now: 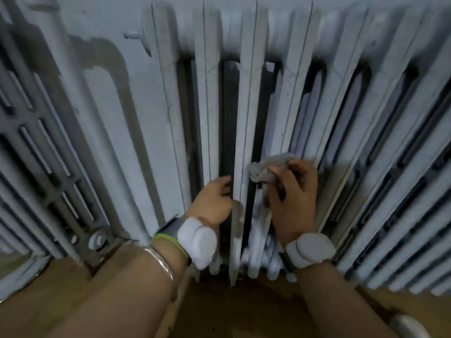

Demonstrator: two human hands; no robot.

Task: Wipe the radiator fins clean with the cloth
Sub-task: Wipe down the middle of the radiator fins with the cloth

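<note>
Cloth [267,168] was bunched in my right hand [294,193] to scrub a radiator fin [286,111]. Left hand [211,200] braced nearby, couldn't tell if gripping.

Behind the left hand [212,203], the wrist carried a rounded white pod [197,242] on a grey strap [168,228] edged with a bright green cord [166,237] (the pod looked made of two lobes, one overlapping the other). Further up that forearm sat a thin silver bangle [158,259]. Behind the right hand [292,193], the wrist bore a pale grey pod [308,250], oval and smooth, on a similar band with a trace of green at its lower edge. Both forearms were bare.
</note>
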